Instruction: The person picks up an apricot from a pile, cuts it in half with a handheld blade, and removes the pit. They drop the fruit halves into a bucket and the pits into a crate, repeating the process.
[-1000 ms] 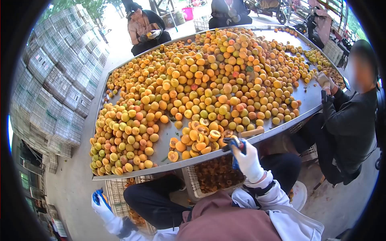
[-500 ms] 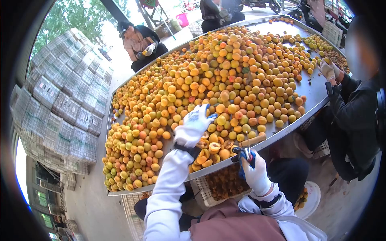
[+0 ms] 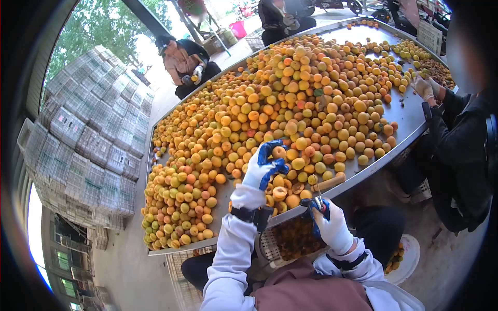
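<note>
My left hand (image 3: 262,168), in a white glove with blue-coated fingers, is over the near side of the fruit pile. Its thumb and fingers curl round an apricot (image 3: 278,152). Closer to me, my right hand (image 3: 332,225), gloved the same way, closes on a small tool with a thin metal blade (image 3: 317,192) pointing up; its grip is mostly hidden by the fingers. Just beyond that hand, a wooden handle (image 3: 329,182) lies at the table edge. Several cut apricot halves (image 3: 280,193) sit between my hands, among whole apricots (image 3: 244,109).
A metal table (image 3: 371,168) with a raised rim carries the heap. Below it stands a crate (image 3: 270,246) with dark fruit pieces; a white tub (image 3: 410,259) is at my right. Stacked crates (image 3: 88,140) rise at left. Co-workers sit round the table, one (image 3: 456,150) close at right.
My left hand has turned and its fingers have closed round an apricot, where before they were stretched over the pile. My right hand keeps its grip on the tool. The view has shifted slightly.
</note>
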`<action>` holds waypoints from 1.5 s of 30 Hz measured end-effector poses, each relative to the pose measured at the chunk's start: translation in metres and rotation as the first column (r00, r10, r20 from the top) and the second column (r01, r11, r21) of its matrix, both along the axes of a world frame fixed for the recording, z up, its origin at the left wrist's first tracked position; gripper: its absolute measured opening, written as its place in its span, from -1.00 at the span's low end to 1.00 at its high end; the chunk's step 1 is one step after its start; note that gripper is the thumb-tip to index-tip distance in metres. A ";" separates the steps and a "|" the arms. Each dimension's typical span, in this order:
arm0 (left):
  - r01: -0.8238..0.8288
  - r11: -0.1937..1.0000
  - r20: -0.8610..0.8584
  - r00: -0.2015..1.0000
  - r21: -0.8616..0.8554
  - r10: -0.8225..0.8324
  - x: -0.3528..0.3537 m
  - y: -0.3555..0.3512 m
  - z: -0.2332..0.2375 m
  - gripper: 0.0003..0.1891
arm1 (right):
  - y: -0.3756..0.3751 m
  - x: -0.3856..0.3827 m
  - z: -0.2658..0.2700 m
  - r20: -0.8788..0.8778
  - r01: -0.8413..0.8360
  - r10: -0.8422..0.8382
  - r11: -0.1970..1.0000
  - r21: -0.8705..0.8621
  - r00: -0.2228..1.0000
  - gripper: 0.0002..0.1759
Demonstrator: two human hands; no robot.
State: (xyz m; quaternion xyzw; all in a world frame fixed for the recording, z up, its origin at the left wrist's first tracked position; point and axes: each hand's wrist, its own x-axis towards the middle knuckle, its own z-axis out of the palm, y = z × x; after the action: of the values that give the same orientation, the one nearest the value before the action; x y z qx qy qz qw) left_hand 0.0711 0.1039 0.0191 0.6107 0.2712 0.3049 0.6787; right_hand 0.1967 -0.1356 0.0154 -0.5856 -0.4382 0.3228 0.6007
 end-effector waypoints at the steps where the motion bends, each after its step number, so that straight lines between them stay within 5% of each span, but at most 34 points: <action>1: -0.048 0.999 0.035 0.998 -0.022 0.049 -0.010 -0.022 0.003 -0.47 | 0.002 -0.004 -0.004 0.002 -0.016 0.016 1.000 -0.004 1.000 -0.83; 5: -0.050 0.991 0.118 0.991 -0.123 0.065 -0.048 -0.095 0.032 -0.43 | 0.004 -0.023 -0.015 0.057 -0.100 0.103 0.993 -0.056 0.993 -0.86; 13: -0.048 0.987 0.182 0.980 -0.154 0.076 -0.089 -0.132 0.025 -0.45 | -0.002 -0.059 -0.004 0.129 -0.278 0.288 0.956 -0.094 0.949 -0.82; 19: -0.132 0.989 0.214 0.970 0.061 0.116 -0.095 -0.138 0.016 -0.51 | -0.009 -0.071 -0.008 0.087 -0.262 0.272 0.959 -0.104 0.959 -0.82; 23: -0.093 0.995 0.257 0.962 -0.023 0.096 -0.087 -0.148 0.001 -0.55 | 0.000 -0.070 -0.020 0.064 -0.268 0.277 0.956 -0.123 0.959 -0.80; 25: -0.037 0.960 0.378 0.914 -0.279 0.145 -0.082 -0.151 -0.005 -0.48 | 0.005 -0.072 -0.026 0.097 -0.263 0.274 0.958 -0.112 0.957 -0.78; 27: 0.028 0.945 0.465 0.875 -0.325 0.134 -0.075 -0.157 -0.009 -0.51 | 0.009 -0.081 -0.031 0.147 -0.117 0.113 0.993 0.014 0.983 -0.79; 29: 0.018 0.894 0.472 0.854 -0.448 0.219 -0.069 -0.162 -0.001 -0.52 | 0.009 -0.081 -0.031 0.160 -0.102 0.107 0.994 -0.042 0.981 -0.79; 31: 0.017 0.886 0.461 0.859 -0.463 0.224 -0.065 -0.159 -0.008 -0.52 | 0.009 -0.080 -0.039 0.125 -0.096 0.099 0.995 -0.031 0.987 -0.79; 34: -0.087 0.988 0.346 0.930 -0.125 0.126 -0.066 -0.158 0.001 -0.58 | 0.005 -0.072 -0.039 0.072 -0.170 0.182 0.973 -0.154 0.981 -0.72; 37: -0.125 0.986 0.224 0.963 -0.111 0.147 -0.068 -0.150 0.001 -0.60 | 0.006 -0.075 -0.032 -0.009 -0.171 0.172 0.972 -0.164 0.985 -0.77; 38: -0.119 0.953 0.293 0.934 -0.280 0.203 -0.064 -0.157 0.005 -0.63 | 0.008 -0.078 -0.034 -0.010 -0.170 0.171 0.971 -0.166 0.985 -0.77; 40: -0.142 0.950 0.307 0.924 -0.280 0.228 -0.056 -0.162 0.000 -0.64 | 0.014 -0.082 -0.043 0.061 -0.033 0.035 0.999 -0.027 0.998 -0.80; 43: -0.117 0.939 0.329 0.916 -0.324 0.227 -0.053 -0.159 -0.006 -0.66 | 0.011 -0.078 -0.052 -0.032 -0.081 0.080 0.996 -0.033 0.996 -0.79; 45: -0.214 0.955 0.110 0.965 -0.204 0.240 -0.057 -0.156 -0.004 -0.66 | 0.008 -0.073 -0.052 -0.034 -0.115 0.113 0.989 -0.089 0.993 -0.78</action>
State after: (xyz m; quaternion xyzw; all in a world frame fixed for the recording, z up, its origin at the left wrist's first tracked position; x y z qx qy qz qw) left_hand 0.0143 -0.0520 0.0146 0.4860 0.3216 0.3937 0.7109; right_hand 0.1240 -0.1281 -0.0364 -0.5815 -0.4472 0.3845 0.5604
